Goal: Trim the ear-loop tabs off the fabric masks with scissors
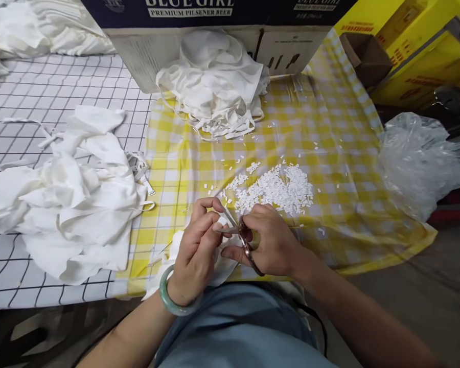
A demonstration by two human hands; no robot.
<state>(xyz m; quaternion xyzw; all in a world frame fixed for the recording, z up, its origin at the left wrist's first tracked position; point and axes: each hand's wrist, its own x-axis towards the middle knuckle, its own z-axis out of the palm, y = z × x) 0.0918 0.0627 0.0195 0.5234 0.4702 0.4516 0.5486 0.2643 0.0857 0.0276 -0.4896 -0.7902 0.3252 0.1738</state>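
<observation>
My right hand (270,240) grips small scissors (247,250) by the handle loops, with the blades apart and pointing left. Pinched in my left hand (201,243) is a piece of white fabric (224,266), which hangs down over the table edge near my lap. The blade tips reach the fingertips of my left hand, where the cloth edge is partly hidden. Just beyond both hands lies a heap of small white snippets (278,191) on the yellow checked cloth (337,225).
A pile of white fabric pieces (72,204) lies at the left, another white pile (218,82) against a beer carton (134,56) at the back. More white cloth (42,28) sits far left. A clear plastic bag (421,158) and yellow boxes (425,66) are at the right.
</observation>
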